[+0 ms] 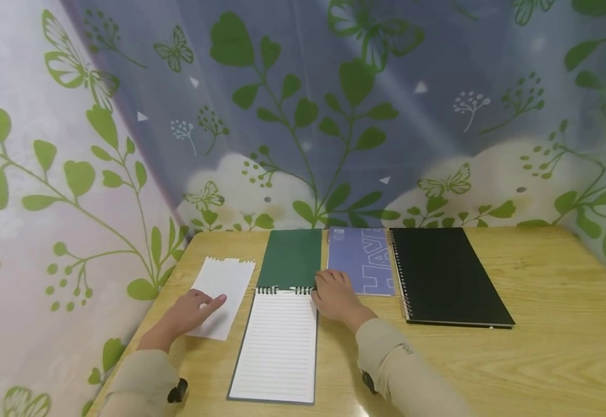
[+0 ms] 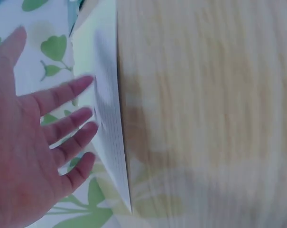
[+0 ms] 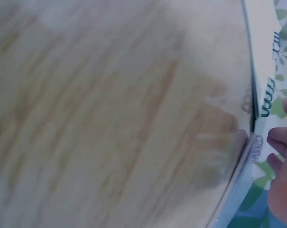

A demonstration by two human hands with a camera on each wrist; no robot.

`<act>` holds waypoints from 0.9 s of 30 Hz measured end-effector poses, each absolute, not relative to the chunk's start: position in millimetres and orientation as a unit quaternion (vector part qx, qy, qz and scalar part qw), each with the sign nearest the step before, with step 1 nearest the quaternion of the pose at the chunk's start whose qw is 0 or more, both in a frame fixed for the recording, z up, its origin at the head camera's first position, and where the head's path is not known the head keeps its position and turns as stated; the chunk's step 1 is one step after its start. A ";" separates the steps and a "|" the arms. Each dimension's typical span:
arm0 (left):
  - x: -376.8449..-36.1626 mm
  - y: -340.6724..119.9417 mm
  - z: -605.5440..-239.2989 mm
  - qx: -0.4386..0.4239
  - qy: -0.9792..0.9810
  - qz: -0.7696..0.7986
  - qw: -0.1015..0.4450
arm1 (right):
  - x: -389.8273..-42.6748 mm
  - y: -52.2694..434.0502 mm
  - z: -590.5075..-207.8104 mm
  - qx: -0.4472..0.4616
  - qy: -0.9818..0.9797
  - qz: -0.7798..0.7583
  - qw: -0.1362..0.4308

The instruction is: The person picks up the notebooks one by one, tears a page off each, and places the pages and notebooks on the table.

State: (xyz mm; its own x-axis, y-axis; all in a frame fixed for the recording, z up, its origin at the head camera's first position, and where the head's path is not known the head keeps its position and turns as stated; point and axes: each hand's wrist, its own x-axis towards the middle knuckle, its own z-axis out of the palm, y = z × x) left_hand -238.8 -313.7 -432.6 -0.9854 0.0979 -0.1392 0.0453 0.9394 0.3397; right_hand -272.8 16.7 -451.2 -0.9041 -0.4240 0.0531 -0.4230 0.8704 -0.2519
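Green spiral-bound notepad (image 1: 282, 324) lies open on the light wooden table (image 1: 543, 359), front-left of centre; green cover (image 1: 291, 258) flipped back flat away from the person, lined white page (image 1: 278, 347) facing up, wire coil (image 1: 284, 289) running across between cover and page.

Right hand (image 1: 336, 295) rests at the right end of the coil, fingers loosely bent, tips touching the notepad's edge beside the coil; whether it actually pinches anything I cannot tell; right wrist view is blurred, shows only fingertips (image 3: 281, 137) next to the green coil (image 3: 267, 97) and bare table.

Left hand (image 1: 193, 310) lies flat on a loose torn-off white sheet (image 1: 222, 295), just left of the notepad; fingers straight and slightly spread, pressing down, gripping nothing; sheet's ragged torn edge points away from the person; left wrist view shows the spread hand (image 2: 34, 147) with fingers extended beside the lined sheet (image 2: 107, 118), motion-blurred.

Rest: blue-purple notebook with white lettering (image 1: 361, 260) just right of the green cover, closed, flat; large black spiral-bound notebook (image 1: 446, 275) beside that, closed, coil on its left side; both near the table's far edge; leaf-and-butterfly patterned curtain (image 1: 334, 116) hangs behind and to the left of the table; beige sleeves on both arms.
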 end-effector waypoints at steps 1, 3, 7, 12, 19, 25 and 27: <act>-242.8 -311.5 -433.0 0.040 0.982 0.174 0.064 | -272.7 18.4 -448.8 -0.219 0.966 -0.139 -0.001; -251.0 -306.1 -433.0 0.041 0.979 0.196 0.034 | -269.8 22.1 -444.7 -0.231 0.962 -0.147 -0.002; -268.8 -288.5 -432.8 0.041 0.962 0.270 0.003 | -252.7 30.1 -436.3 -0.272 0.950 -0.153 0.028; -292.4 -257.5 -432.1 -0.024 0.932 0.358 0.053 | -223.4 35.7 -430.9 -0.317 0.934 -0.132 0.098; -320.7 -224.3 -427.9 -0.148 0.919 0.361 0.058 | -202.3 27.5 -431.7 -0.350 0.927 -0.075 0.117; -335.0 -212.4 -434.2 -0.176 0.913 0.356 0.088 | -200.6 23.9 -432.0 -0.342 0.930 -0.067 0.119; -336.4 -209.8 -434.2 -0.184 0.911 0.360 0.086 | -201.1 23.3 -431.6 -0.343 0.930 -0.064 0.117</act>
State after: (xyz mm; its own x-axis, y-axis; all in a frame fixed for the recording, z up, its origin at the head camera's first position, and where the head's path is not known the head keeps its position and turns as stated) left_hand -336.4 -209.8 -434.2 -0.9174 -0.2738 -0.2889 -0.3973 0.6732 0.6236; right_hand -201.1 23.3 -431.6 -0.7376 -0.6522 -0.1747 -0.6222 0.7570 -0.1994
